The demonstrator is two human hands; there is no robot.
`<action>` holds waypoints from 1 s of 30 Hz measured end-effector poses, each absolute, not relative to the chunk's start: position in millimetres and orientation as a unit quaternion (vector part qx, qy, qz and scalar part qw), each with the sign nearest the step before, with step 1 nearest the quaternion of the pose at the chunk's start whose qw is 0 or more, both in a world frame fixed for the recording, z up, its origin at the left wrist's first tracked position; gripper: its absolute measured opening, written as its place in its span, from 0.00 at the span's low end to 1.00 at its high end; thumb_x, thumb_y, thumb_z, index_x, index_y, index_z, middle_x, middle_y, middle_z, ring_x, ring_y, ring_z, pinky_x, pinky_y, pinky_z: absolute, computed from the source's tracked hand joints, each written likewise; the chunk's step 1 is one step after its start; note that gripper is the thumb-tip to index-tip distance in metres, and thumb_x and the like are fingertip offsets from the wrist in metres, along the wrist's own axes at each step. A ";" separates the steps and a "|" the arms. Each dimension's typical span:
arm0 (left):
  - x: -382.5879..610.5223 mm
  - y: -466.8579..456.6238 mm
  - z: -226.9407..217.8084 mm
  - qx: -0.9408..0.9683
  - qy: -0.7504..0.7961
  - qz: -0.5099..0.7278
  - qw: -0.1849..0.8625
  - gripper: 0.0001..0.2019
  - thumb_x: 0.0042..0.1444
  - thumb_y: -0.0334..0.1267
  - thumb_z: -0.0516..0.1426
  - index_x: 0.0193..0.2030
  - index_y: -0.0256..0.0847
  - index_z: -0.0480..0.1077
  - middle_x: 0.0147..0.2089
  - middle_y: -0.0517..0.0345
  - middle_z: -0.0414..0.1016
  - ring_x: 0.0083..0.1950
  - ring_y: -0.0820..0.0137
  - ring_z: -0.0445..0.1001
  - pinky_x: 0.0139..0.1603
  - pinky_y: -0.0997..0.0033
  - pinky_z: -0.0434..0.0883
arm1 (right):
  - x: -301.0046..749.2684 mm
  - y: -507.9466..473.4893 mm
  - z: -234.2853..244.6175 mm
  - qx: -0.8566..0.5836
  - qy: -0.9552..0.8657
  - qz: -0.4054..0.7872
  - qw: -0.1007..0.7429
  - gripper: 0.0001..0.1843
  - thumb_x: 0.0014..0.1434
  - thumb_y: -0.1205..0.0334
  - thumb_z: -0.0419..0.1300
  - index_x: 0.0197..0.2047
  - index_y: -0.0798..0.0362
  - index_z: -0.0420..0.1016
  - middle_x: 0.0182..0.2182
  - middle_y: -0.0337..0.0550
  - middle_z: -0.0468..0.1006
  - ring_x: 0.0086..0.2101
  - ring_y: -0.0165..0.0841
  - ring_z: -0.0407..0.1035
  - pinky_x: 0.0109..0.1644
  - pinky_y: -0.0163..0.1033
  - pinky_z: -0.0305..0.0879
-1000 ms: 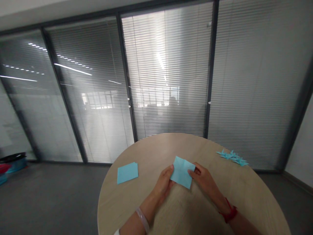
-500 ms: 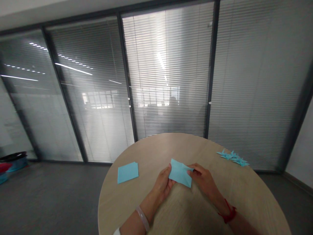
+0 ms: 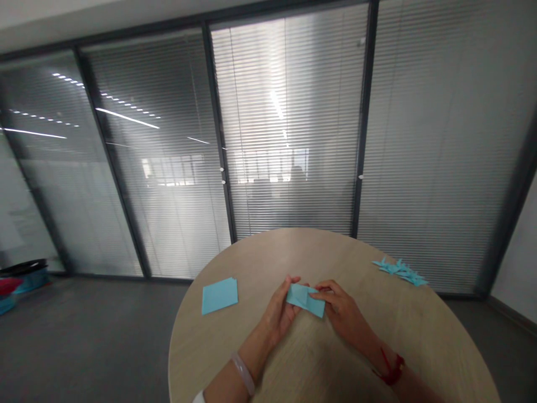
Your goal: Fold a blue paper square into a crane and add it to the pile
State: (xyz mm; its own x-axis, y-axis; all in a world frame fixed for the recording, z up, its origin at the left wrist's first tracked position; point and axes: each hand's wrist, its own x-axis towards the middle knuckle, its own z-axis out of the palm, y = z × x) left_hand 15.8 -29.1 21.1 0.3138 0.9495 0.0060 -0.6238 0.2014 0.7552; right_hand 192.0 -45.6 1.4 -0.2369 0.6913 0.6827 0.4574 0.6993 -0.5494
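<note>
A light-blue sheet of paper, doubled over into a narrow strip, is held between my two hands above the table. My left hand grips its left end, thumb on top and fingers underneath. At the right end, my right hand pinches the paper with thumb and fingertips at the upper edge. Off to the left lies a stack of flat blue paper sheets. On the right side sits a small heap of pointed, folded blue paper pieces.
The round wooden table has its far edge close to a glass partition with blinds. On the floor at far left stand dark, red and blue items, partly cut off.
The sheet has gone from an opened-out shape to a narrower, folded strip. My left fingers now show past its upper edge, and my right hand has shifted slightly left.
</note>
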 end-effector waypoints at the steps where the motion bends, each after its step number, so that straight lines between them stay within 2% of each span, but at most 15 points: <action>1: 15.2 -30.4 21.2 0.361 0.240 0.535 0.725 0.20 0.50 0.45 0.63 0.45 0.34 0.70 0.42 0.45 0.77 0.43 0.63 0.76 0.50 0.64 0.69 | 192.0 -45.8 1.3 -0.369 -0.780 0.113 0.493 0.23 0.56 0.76 0.47 0.44 0.48 0.78 0.44 0.47 0.71 0.45 0.34 0.68 0.51 0.42 0.66; 4: 13.5 -32.1 19.2 0.421 0.254 0.530 0.690 0.20 0.47 0.36 0.65 0.47 0.38 0.70 0.44 0.49 0.76 0.43 0.66 0.74 0.47 0.68 0.68 | 192.2 -47.8 3.8 -0.367 -0.782 0.116 0.490 0.26 0.51 0.79 0.46 0.43 0.49 0.78 0.45 0.47 0.70 0.46 0.34 0.67 0.51 0.42 0.65; 7: 12.9 -30.7 16.4 0.458 0.266 0.528 0.663 0.19 0.46 0.32 0.64 0.46 0.39 0.70 0.43 0.52 0.76 0.41 0.67 0.74 0.43 0.70 0.68 | 192.0 -51.8 10.6 -0.362 -0.771 0.135 0.506 0.23 0.51 0.76 0.46 0.39 0.50 0.79 0.43 0.47 0.72 0.44 0.35 0.68 0.50 0.42 0.66; 11: 13.7 -29.5 16.9 0.530 0.282 0.518 0.609 0.16 0.49 0.35 0.63 0.45 0.38 0.71 0.43 0.51 0.77 0.40 0.66 0.73 0.42 0.69 0.67 | 190.0 -55.5 19.5 -0.399 -0.713 0.193 0.543 0.14 0.58 0.64 0.49 0.40 0.51 0.75 0.39 0.47 0.76 0.42 0.37 0.70 0.46 0.41 0.67; 14: 14.3 -30.7 20.6 0.577 0.287 0.508 0.572 0.14 0.50 0.38 0.62 0.44 0.38 0.71 0.43 0.51 0.77 0.41 0.66 0.73 0.43 0.69 0.66 | 188.3 -54.4 20.7 -0.460 -0.662 0.265 0.529 0.15 0.57 0.55 0.56 0.45 0.52 0.71 0.38 0.46 0.78 0.38 0.37 0.73 0.42 0.39 0.69; 16: 14.4 -31.7 23.1 0.596 0.287 0.506 0.553 0.14 0.50 0.40 0.62 0.43 0.38 0.71 0.42 0.51 0.78 0.41 0.65 0.73 0.43 0.68 0.67 | 187.5 -53.2 19.8 -0.478 -0.666 0.274 0.503 0.14 0.56 0.53 0.58 0.41 0.52 0.73 0.35 0.45 0.79 0.36 0.37 0.73 0.41 0.38 0.68; 18: 14.6 -32.7 25.1 0.610 0.296 0.504 0.534 0.14 0.50 0.40 0.62 0.43 0.39 0.71 0.42 0.51 0.78 0.40 0.65 0.74 0.42 0.69 0.67 | 187.1 -52.6 18.8 -0.484 -0.686 0.250 0.482 0.11 0.57 0.53 0.57 0.35 0.52 0.75 0.33 0.43 0.79 0.35 0.37 0.73 0.40 0.38 0.67; 20: 15.3 -33.8 26.3 0.627 0.313 0.503 0.506 0.15 0.48 0.40 0.64 0.43 0.39 0.72 0.41 0.52 0.78 0.39 0.65 0.74 0.41 0.69 0.67 | 187.0 -52.8 18.0 -0.483 -0.704 0.211 0.476 0.11 0.58 0.55 0.57 0.32 0.51 0.76 0.31 0.42 0.79 0.34 0.36 0.73 0.40 0.38 0.66; 24: 18.5 -36.9 28.0 0.644 0.333 0.522 0.450 0.16 0.42 0.36 0.67 0.39 0.39 0.72 0.35 0.55 0.78 0.39 0.65 0.74 0.41 0.70 0.67 | 187.3 -53.7 15.8 -0.465 -0.734 0.135 0.477 0.09 0.58 0.57 0.57 0.32 0.51 0.76 0.30 0.42 0.79 0.34 0.36 0.72 0.40 0.38 0.66; 30: 20.7 -41.1 31.4 0.637 0.335 0.541 0.436 0.12 0.42 0.33 0.66 0.35 0.41 0.73 0.30 0.58 0.78 0.35 0.66 0.74 0.39 0.71 0.67 | 187.8 -52.6 11.0 -0.434 -0.768 0.088 0.462 0.10 0.60 0.56 0.56 0.33 0.50 0.76 0.30 0.43 0.78 0.34 0.36 0.72 0.40 0.39 0.66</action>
